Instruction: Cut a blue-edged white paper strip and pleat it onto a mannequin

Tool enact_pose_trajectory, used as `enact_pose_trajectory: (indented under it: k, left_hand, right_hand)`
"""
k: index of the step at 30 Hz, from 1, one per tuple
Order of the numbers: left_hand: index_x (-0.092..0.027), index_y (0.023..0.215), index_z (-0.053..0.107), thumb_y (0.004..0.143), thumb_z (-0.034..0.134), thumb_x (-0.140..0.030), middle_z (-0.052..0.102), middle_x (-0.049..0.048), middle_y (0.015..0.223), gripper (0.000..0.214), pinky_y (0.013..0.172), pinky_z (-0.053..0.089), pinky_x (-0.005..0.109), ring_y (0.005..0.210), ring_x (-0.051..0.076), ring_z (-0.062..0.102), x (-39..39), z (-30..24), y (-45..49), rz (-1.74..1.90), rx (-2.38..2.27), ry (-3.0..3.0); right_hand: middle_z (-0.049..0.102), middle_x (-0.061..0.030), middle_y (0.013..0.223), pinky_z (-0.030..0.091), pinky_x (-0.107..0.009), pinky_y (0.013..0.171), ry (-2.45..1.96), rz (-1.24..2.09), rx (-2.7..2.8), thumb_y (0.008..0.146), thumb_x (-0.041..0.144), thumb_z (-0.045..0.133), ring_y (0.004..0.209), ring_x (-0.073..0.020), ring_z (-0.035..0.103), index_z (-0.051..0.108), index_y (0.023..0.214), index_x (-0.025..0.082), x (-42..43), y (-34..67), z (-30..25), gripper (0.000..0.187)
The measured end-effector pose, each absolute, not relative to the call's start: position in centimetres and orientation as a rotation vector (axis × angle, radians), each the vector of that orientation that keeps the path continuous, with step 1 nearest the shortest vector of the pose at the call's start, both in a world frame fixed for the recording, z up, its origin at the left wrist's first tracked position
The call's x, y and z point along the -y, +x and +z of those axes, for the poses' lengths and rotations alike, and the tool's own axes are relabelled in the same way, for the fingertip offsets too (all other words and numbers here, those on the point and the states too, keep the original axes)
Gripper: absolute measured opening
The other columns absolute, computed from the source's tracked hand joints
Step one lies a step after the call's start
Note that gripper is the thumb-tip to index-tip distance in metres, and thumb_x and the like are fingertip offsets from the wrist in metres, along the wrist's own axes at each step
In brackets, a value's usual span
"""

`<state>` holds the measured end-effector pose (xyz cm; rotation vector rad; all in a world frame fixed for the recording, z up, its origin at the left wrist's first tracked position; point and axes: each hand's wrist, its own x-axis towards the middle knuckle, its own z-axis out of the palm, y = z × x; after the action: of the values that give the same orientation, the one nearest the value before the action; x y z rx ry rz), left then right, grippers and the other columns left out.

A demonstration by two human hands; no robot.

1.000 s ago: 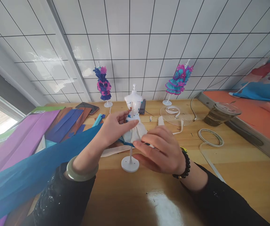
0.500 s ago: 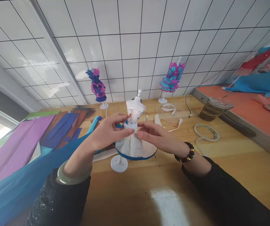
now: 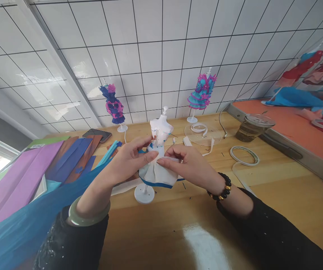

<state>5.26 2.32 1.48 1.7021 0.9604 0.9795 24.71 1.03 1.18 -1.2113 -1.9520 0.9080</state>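
A small white dress form (image 3: 161, 127) stands on a round white base (image 3: 144, 194), its torso spotted with blue and a little red-brown. Round its waist hangs a pleated white crepe-paper skirt (image 3: 157, 173) with a blue hem. My left hand (image 3: 132, 159) is closed round the left side of the waist, thumb pressing on the skirt's top and fingers on the torso. With thumb and fingers pinched, my right hand (image 3: 188, 163) grips a fold of the skirt at the right of the waist. The fingertips behind the form are hidden.
Two paper-dressed forms, one purple-pink (image 3: 114, 105) and one turquoise-pink (image 3: 202, 92), stand by the tiled wall. Coloured crepe paper (image 3: 37, 161) and a phone (image 3: 97, 135) lie left. A tape roll (image 3: 244, 155) and a cup of brown liquid (image 3: 253, 128) stand right, beside an orange surface (image 3: 291, 127).
My right hand has drawn the right side of the skirt inward, so the skirt looks narrower and more gathered. My left hand stays at the waist. The view has shifted slightly.
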Motion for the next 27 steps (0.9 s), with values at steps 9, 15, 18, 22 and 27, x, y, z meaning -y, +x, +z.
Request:
enact_pose_trajectory:
  k: [9,15,18,22,27]
  left_hand:
    - [-0.018,0.125,0.052,0.071,0.073,-0.027,0.054,0.0114,0.127,0.058,0.090,0.048,0.040,0.117,0.030,0.049,-2.3,1.7,5.7,0.957,-0.952,1.663]
    - [-0.017,0.125,0.050,0.076,0.067,-0.024,0.058,0.0107,0.118,0.053,0.090,0.047,0.038,0.112,0.026,0.052,-2.3,2.3,5.7,0.945,-0.944,1.675]
    - [-0.018,0.127,0.048,0.077,0.066,-0.024,0.057,0.0104,0.119,0.054,0.089,0.047,0.038,0.110,0.025,0.053,-2.2,2.5,5.6,0.925,-0.937,1.656]
    - [-0.020,0.129,0.047,0.077,0.066,-0.022,0.058,0.0089,0.118,0.055,0.090,0.046,0.039,0.107,0.025,0.055,-2.2,2.6,5.4,0.898,-0.916,1.641]
    - [-0.017,0.128,0.048,0.074,0.070,-0.023,0.054,0.0121,0.127,0.059,0.093,0.046,0.040,0.120,0.029,0.047,-2.3,2.6,5.2,0.891,-0.874,1.626]
  right_hand:
    - [0.054,0.0030,0.059,0.033,-0.022,0.049,-1.253,0.664,1.958,0.080,0.038,0.060,0.054,-0.0084,0.042,0.057,0.065,0.017,-0.6,24.6,1.2,0.027]
    - [0.056,0.0027,0.065,0.033,-0.022,0.050,-1.178,0.722,2.040,0.085,0.035,0.055,0.056,-0.0086,0.044,0.061,0.074,0.018,-0.4,24.9,1.6,0.021]
    - [0.057,0.0023,0.065,0.034,-0.022,0.050,-1.148,0.698,2.040,0.087,0.033,0.053,0.057,-0.0086,0.044,0.062,0.075,0.017,-0.2,25.0,1.8,0.022]
    - [0.057,0.0028,0.066,0.036,-0.021,0.054,-1.049,0.650,2.071,0.087,0.027,0.053,0.059,-0.0081,0.047,0.062,0.077,0.017,0.4,24.8,2.1,0.017]
    - [0.059,0.0014,0.068,0.039,-0.021,0.058,-0.978,0.641,2.116,0.090,0.025,0.049,0.062,-0.0087,0.049,0.063,0.080,0.016,0.6,24.8,2.4,0.019]
